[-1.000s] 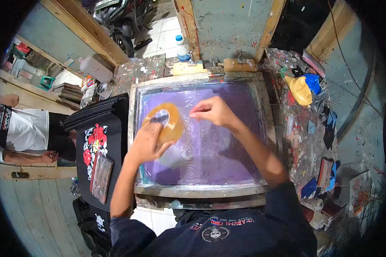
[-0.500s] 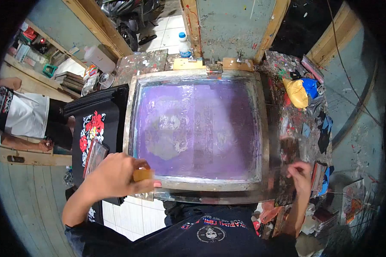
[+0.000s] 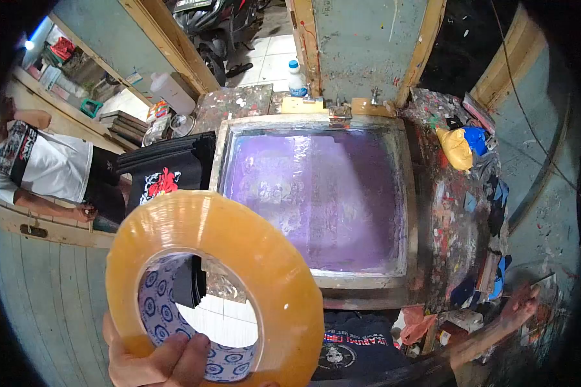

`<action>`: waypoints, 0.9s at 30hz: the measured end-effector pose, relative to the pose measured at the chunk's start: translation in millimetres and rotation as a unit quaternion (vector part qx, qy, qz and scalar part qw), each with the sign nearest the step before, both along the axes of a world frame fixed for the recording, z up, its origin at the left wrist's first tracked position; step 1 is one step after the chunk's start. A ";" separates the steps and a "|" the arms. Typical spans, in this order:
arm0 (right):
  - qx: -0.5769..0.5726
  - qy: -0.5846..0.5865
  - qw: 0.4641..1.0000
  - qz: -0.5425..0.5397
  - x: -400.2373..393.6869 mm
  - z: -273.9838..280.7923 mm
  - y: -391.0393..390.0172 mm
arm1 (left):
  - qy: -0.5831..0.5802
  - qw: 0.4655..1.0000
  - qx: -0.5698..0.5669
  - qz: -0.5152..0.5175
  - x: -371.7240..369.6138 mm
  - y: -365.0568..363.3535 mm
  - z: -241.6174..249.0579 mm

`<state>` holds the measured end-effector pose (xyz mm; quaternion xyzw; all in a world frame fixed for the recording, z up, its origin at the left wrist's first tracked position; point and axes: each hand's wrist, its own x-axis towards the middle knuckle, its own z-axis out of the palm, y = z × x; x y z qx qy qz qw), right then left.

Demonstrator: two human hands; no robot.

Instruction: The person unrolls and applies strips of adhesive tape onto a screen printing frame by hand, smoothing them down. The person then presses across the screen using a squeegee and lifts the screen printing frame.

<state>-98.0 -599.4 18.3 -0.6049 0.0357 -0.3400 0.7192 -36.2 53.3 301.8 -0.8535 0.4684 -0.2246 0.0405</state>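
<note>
My left hand (image 3: 155, 361) is closed around the lower rim of a large roll of clear yellowish packing tape (image 3: 219, 219), fingers reaching into its printed cardboard core. Held up close to the camera, the roll hides part of the screen printing frame and of the black fabric stack. Motion smears my right hand (image 3: 523, 306), off to the right past the table edge; its fingers cannot be made out. The screen printing frame (image 3: 407, 213), with purple mesh, lies flat on the table. Black printed fabric pieces (image 3: 168, 155) are stacked at its left.
Two clamps (image 3: 339, 115) sit at the frame's back edge. A white bottle with a blue cap (image 3: 297, 80) stands behind. Yellow and blue bags (image 3: 455, 148) lie on the paint-stained right side. Another person (image 3: 58, 161) stands at the left. A plastic jug (image 3: 173, 95) is at the back left.
My left hand has come toward the camera, and the tape roll now shows large in it. My right hand has swung outward to the right. The view has shifted slightly.
</note>
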 end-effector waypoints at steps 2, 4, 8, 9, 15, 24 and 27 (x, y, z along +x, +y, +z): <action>0.010 -0.001 1.000 0.019 5.2 -10.9 -0.5 | 0.000 1.000 -0.002 -0.008 -0.3 3.2 -1.3; 0.017 0.006 0.999 0.046 17.5 -29.5 7.3 | 0.000 1.000 -0.004 -0.006 -4.3 5.8 -0.8; -0.008 0.044 0.993 0.113 46.2 -72.8 44.0 | 0.005 1.000 -0.020 0.004 -13.0 10.7 -6.4; -0.019 0.053 0.989 0.133 55.1 -82.0 55.1 | 0.007 1.000 -0.022 0.009 -15.5 12.6 -7.2; -0.327 0.174 0.924 0.097 109.9 60.3 111.3 | 0.082 0.995 -0.054 0.018 4.1 27.6 -23.9; -0.690 0.064 0.703 0.159 161.6 270.8 247.7 | 0.019 0.989 -0.123 0.082 96.3 71.3 -288.1; -0.749 -0.032 0.628 0.208 182.6 291.4 291.6 | 0.035 0.989 -0.103 0.097 86.9 73.7 -338.6</action>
